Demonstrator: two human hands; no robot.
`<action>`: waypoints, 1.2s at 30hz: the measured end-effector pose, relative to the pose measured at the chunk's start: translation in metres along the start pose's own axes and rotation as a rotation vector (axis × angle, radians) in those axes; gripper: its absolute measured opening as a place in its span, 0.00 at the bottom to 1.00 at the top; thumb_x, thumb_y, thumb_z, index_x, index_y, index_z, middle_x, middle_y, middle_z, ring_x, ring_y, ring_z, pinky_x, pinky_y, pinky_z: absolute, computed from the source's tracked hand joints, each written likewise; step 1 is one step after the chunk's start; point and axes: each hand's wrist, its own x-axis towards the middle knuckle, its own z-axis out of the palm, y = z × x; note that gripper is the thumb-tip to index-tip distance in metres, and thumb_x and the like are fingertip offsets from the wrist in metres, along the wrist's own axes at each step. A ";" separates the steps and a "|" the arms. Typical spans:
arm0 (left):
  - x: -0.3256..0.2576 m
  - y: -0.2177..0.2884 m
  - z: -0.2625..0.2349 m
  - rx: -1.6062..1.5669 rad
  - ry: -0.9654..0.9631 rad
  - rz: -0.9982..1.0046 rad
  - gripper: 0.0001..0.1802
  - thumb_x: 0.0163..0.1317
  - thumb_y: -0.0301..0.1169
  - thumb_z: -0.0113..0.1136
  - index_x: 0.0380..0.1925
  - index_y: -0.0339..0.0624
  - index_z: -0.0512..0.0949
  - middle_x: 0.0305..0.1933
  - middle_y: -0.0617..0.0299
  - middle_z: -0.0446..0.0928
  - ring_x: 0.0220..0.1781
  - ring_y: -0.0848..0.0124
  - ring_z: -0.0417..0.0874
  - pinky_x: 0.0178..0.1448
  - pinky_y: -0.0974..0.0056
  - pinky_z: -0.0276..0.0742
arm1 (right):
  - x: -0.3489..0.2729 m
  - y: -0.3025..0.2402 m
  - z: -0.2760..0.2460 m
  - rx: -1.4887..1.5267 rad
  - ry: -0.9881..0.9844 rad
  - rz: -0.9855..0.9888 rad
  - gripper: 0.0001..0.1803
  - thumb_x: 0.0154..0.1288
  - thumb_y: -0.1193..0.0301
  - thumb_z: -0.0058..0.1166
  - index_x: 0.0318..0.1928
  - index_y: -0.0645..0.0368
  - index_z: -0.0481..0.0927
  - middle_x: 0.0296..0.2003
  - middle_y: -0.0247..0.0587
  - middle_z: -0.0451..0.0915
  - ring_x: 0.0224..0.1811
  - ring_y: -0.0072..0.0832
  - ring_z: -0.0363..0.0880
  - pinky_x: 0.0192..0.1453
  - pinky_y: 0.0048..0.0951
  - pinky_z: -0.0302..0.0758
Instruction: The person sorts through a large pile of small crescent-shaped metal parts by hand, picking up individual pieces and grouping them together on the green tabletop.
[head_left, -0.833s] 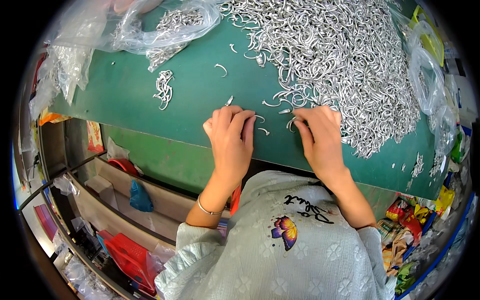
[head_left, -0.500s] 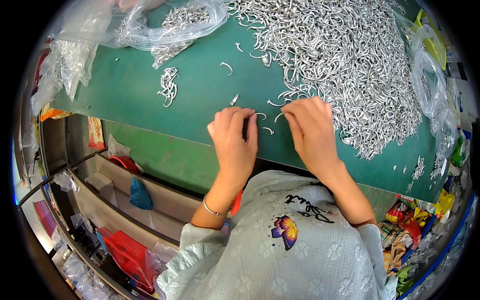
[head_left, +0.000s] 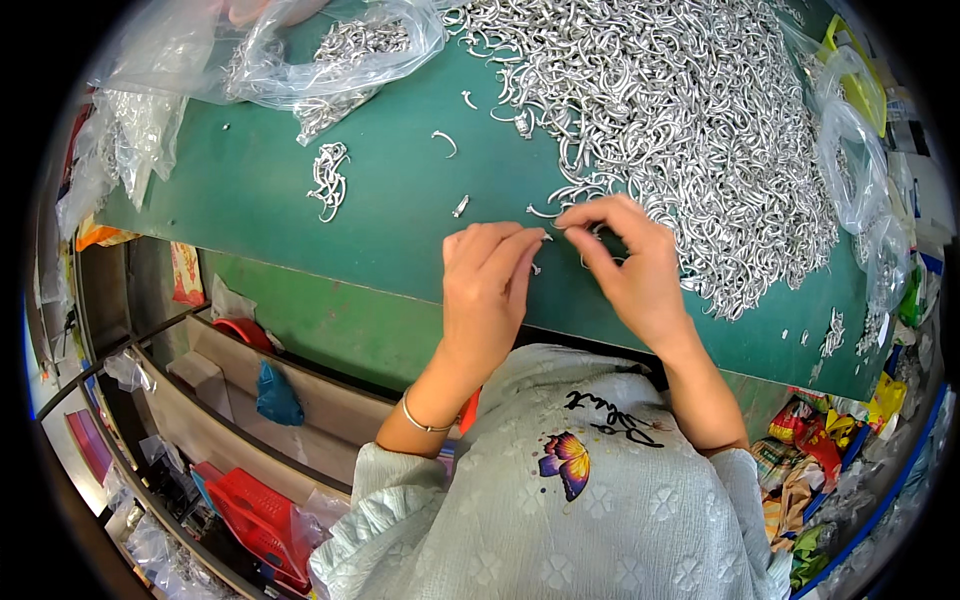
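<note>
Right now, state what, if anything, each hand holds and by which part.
The left hand pinches a small silver piece, gripped part hidden; whether the right hand holds anything cannot be told.

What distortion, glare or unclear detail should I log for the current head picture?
Head view: fisheye bending, with black corners and a curved-looking shelf panel at lower left; head view: bright glints on the clear plastic bag at upper left; head view: fine detail between the left hand and right hand is too small to tell.

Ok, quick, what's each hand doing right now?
Left hand: closed, pinching a silver piece.
Right hand: pinch-shaped; can't tell whether closed or holding anything.
</note>
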 end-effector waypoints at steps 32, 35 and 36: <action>-0.017 0.017 -0.004 0.014 -0.114 -0.016 0.12 0.53 0.19 0.66 0.38 0.39 0.81 0.37 0.60 0.76 0.40 0.63 0.77 0.46 0.59 0.65 | 0.004 0.010 -0.022 -0.645 0.071 -0.164 0.08 0.55 0.75 0.64 0.35 0.56 0.80 0.45 0.34 0.76 0.53 0.35 0.71 0.58 0.43 0.59; -0.027 0.024 0.000 -0.037 -0.164 -0.011 0.12 0.52 0.20 0.67 0.38 0.39 0.80 0.38 0.60 0.76 0.40 0.62 0.76 0.46 0.59 0.64 | 0.001 0.012 -0.030 -0.602 0.155 -0.167 0.06 0.56 0.75 0.63 0.34 0.57 0.79 0.43 0.33 0.77 0.51 0.34 0.72 0.57 0.42 0.59; -0.029 0.025 0.003 -0.051 -0.178 0.003 0.13 0.51 0.21 0.68 0.38 0.40 0.80 0.38 0.61 0.75 0.39 0.63 0.76 0.45 0.59 0.64 | 0.002 0.011 -0.032 -0.642 0.146 -0.171 0.06 0.56 0.76 0.63 0.34 0.56 0.79 0.41 0.33 0.77 0.49 0.34 0.72 0.56 0.41 0.59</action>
